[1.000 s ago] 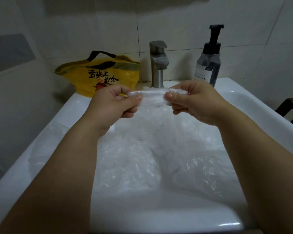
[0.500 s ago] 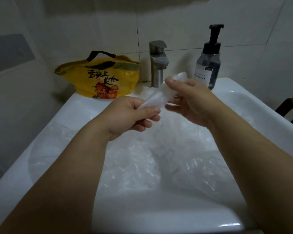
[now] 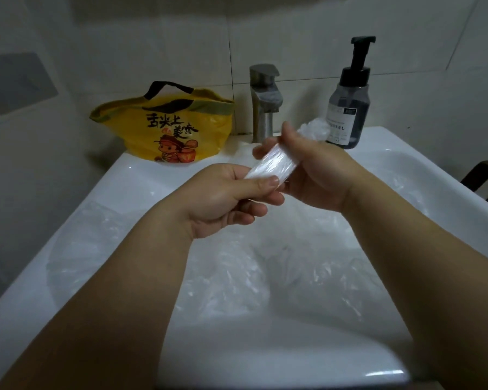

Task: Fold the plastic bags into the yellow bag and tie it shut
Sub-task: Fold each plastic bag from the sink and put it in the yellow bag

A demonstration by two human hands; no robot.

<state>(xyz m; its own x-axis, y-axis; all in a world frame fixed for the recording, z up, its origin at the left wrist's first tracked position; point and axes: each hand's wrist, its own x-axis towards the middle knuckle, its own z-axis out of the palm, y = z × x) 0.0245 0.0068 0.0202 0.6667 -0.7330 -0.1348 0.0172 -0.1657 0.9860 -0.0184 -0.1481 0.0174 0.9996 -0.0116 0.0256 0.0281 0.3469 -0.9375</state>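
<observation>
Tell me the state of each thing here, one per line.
Folded clear bag: narrow strip, held by both hands.
Left hand: pinches the strip's near end.
Right hand: grips its far end.
Yellow bag: untied, mouth open, on the sink rim.
Loose clear bags: crumpled in the sink.
Faucet: no water running.
Pump bottle: upright.

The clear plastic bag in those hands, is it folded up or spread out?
Folded up: the clear plastic bag is a narrow flat strip, pinched between the left hand and right hand.
</observation>
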